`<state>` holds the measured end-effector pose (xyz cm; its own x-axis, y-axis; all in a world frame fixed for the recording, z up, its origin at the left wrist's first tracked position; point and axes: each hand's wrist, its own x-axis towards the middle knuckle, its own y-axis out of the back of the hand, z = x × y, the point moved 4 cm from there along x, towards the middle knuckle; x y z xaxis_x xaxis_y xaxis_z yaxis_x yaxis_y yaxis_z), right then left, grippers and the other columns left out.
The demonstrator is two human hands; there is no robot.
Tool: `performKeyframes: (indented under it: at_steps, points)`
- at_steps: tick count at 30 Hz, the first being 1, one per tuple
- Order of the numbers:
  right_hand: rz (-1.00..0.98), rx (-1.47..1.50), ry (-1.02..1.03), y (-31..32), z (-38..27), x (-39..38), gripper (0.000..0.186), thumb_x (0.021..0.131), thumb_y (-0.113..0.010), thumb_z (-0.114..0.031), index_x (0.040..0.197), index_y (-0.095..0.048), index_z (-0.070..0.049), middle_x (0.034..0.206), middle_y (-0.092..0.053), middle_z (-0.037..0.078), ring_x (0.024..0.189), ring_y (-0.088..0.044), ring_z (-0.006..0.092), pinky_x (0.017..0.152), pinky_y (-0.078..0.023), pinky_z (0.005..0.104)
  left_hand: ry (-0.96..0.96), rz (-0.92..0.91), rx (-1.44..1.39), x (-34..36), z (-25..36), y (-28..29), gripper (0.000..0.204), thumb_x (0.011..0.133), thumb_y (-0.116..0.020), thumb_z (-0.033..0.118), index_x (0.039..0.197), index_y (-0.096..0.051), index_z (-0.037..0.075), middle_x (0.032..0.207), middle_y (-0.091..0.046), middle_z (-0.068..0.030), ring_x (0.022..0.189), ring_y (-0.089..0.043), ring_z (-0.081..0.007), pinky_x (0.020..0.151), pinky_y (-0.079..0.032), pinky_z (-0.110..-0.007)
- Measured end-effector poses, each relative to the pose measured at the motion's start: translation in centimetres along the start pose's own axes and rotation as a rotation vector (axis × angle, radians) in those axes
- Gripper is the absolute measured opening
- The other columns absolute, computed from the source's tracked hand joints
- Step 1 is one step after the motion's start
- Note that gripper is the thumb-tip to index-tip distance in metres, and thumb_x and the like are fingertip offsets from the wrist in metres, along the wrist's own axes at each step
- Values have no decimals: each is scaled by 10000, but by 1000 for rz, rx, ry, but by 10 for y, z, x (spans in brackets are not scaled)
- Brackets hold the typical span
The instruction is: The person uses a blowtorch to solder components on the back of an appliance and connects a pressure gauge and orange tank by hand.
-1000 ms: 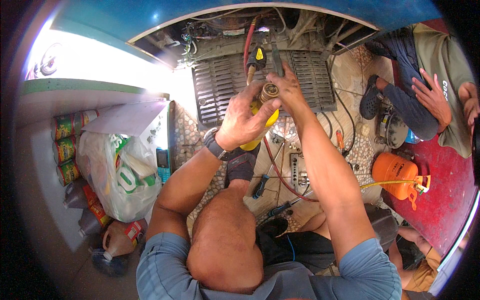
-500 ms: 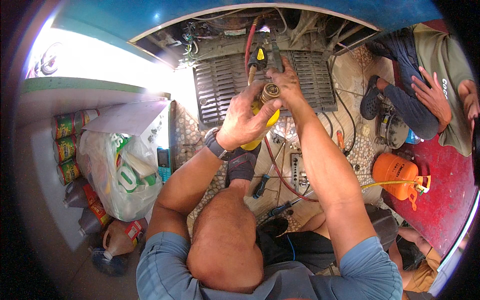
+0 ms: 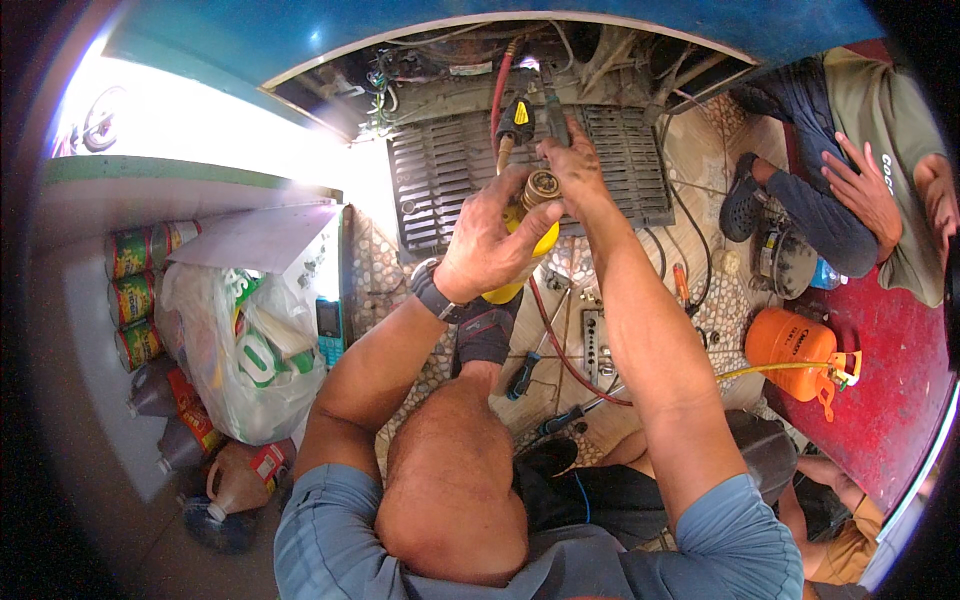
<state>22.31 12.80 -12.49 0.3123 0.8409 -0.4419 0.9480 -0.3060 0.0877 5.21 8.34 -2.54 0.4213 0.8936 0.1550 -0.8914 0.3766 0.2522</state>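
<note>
My left hand [image 3: 485, 240] is closed around a yellow gas cylinder [image 3: 530, 245], whose knurled brass top [image 3: 542, 182] faces up between my hands. Above it is a black torch head [image 3: 516, 124] with a yellow label and brass stem. My right hand [image 3: 575, 165] is closed on a dark grey-green handled tool [image 3: 555, 118] that reaches toward the exposed tubing [image 3: 470, 65] under a blue cabinet [image 3: 400, 15], where a small bright spot shows. A slotted dark panel [image 3: 625, 165] lies beneath my hands, and a red hose runs past the torch.
Screwdrivers [image 3: 522, 372], a flaring-tool bar [image 3: 590, 345] and hoses lie below. A seated person [image 3: 870, 180] is at right, near an orange cylinder [image 3: 790, 340] on a red board [image 3: 890, 430]. Left are a shelf [image 3: 190, 168], bagged items [image 3: 240, 350], cans [image 3: 135, 298] and jugs [image 3: 240, 470].
Both hands hold nearly the same position and grip throughout, with only a very slight shift of the right hand and its tool.
</note>
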Motion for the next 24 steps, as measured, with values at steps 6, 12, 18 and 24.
performKeyframes:
  at_steps: [6,12,18,24]
  points:
    - [65,-118,51,3,1,1,728,895,-683,-219,1526,-396,4,1506,-484,255,1409,-466,364,1155,-384,384,-15,-5,29,2,5,0,512,938,-716,418,1169,-598,-24,986,-681,-234,895,-688,-412,763,-527,-439]
    - [76,-115,71,6,10,9,734,893,-676,-244,1524,-398,11,1513,-477,256,1417,-456,363,1158,-379,385,0,-25,-12,2,6,-2,479,947,-706,413,1154,-606,-8,976,-682,-227,892,-688,-410,764,-526,-433]
    - [38,-69,54,6,10,7,739,881,-679,-238,1522,-403,6,1502,-493,249,1400,-479,359,1145,-390,382,30,-68,18,1,5,-1,565,964,-707,417,1261,-568,-42,1004,-697,-151,926,-655,-186,830,-522,-344]
    - [55,-104,43,6,2,4,722,883,-676,-207,1520,-407,1,1484,-516,240,1375,-504,358,1129,-404,378,20,-29,-24,1,5,0,509,944,-706,430,1171,-603,-14,998,-688,-229,921,-693,-415,772,-530,-435]
